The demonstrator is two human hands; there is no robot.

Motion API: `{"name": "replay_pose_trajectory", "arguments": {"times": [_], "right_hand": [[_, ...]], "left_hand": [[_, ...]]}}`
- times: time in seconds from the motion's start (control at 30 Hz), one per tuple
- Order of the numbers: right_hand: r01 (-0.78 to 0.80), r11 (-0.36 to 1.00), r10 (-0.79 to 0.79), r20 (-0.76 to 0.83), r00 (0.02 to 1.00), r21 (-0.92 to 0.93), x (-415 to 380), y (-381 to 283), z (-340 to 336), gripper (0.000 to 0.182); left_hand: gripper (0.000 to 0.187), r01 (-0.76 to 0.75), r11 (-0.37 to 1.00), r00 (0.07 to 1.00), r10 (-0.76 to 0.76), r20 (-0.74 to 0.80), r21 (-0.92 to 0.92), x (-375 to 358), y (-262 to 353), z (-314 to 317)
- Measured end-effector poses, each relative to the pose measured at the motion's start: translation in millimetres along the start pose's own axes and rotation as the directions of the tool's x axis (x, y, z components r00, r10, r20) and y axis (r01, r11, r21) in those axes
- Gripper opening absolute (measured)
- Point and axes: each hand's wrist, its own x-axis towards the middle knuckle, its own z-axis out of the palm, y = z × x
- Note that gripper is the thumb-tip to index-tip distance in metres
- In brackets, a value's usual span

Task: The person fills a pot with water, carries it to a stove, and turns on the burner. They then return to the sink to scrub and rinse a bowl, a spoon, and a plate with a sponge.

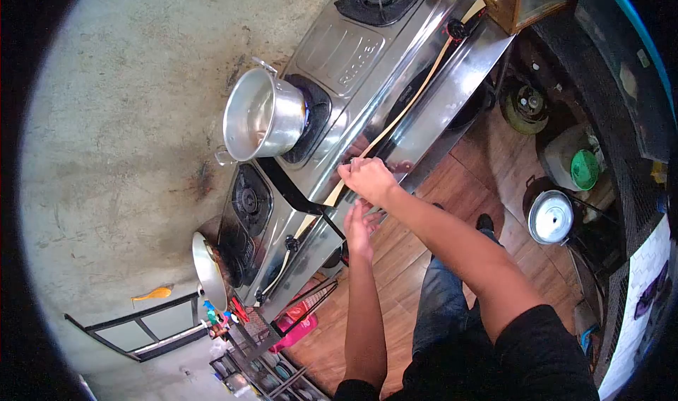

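Note:
My right hand (372, 180) is closed at the stove's front panel, its fingers wrapped over a control knob that they mostly hide. Just below it, my left hand (360, 226) hangs near the panel's edge, empty, with the fingers apart. The steel gas stove (346, 55) runs diagonally across the view. On its middle burner sits an aluminium pot (282, 118) with two side handles, and a bluish glow shows at its base. Other black knobs, one at the upper end (458, 28) and one lower down (292, 243), sit along the cream strip of the panel.
Unused burners (248, 199) flank the pot, and a wide pan (210, 270) stands at the stove's lower end. A dish rack (265, 373) and pink container (296, 330) are beyond. A round metal lid (551, 217) and a green-topped bucket (584, 169) lie to the right.

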Motion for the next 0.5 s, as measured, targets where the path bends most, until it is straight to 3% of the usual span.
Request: {"name": "replay_pose_trajectory", "arguments": {"times": [0.07, 0.13, 0.17, 0.27, 0.3, 0.33, 0.37, 0.4, 0.47, 0.5], "right_hand": [[-0.009, 1.000, 0.009, -0.021, 1.000, 0.001, -5.5, 0.8, -2.3, 0.023], [-0.117, 0.977, 0.133, -0.080, 0.988, 0.177, -17.8, 0.3, -8.6, 0.023], [-0.124, 0.979, 0.140, -0.087, 0.986, 0.164, -27.9, -0.7, -12.7, 0.023], [-0.345, 0.752, 0.497, -0.139, 0.857, 0.561, -79.0, -5.5, -22.6, 0.024], [-0.379, 0.646, 0.589, -0.118, 0.800, 0.662, -102.8, -5.8, -21.0, 0.024], [-0.536, 0.517, 0.651, 0.100, 0.752, 0.667, -129.1, -1.6, -29.5, 0.021], [-0.602, 0.400, 0.722, 0.166, 0.671, 0.691, -160.1, 4.0, -13.9, 0.022], [-0.686, 0.155, 0.704, 0.408, 0.581, 0.711, -198.5, 13.6, -3.5, 0.022], [-0.585, -0.423, 0.559, 0.707, 0.433, 0.692, -295.5, 25.1, 25.7, 0.024], [-0.896, 0.316, 0.727, 0.526, 0.441, 0.313, -334.9, 21.1, 9.1, 0.030]], "left_hand": [[0.037, 0.011, 1.000, 1.000, -0.011, -0.003, 0.001, -3.1, -5.6, 0.4], [0.034, 0.018, 1.000, 1.000, -0.018, 0.003, -0.001, -7.6, -11.0, 1.7], [0.030, 0.013, 1.000, 1.000, -0.012, -0.013, 0.012, -10.9, -15.1, 2.1], [0.023, -0.003, 0.999, 1.000, 0.002, 0.023, 0.033, -18.0, -32.3, 1.4], [0.020, -0.004, 0.999, 0.999, 0.002, 0.046, 0.047, -20.9, -37.7, 1.7], [0.020, -0.017, 0.999, 0.997, 0.015, 0.081, 0.030, -26.0, -40.5, 4.4], [0.018, -0.023, 0.996, 0.988, 0.009, 0.154, 0.087, -32.6, -43.5, 7.9], [0.018, -0.037, 0.989, 0.970, 0.000, 0.242, 0.146, -38.8, -47.2, 15.2], [0.018, -0.088, 0.972, 0.924, -0.002, 0.382, 0.217, -52.9, -59.3, 25.4], [0.019, -0.136, 0.948, 0.892, -0.010, 0.453, 0.289, -63.3, -63.1, 35.0]]}}
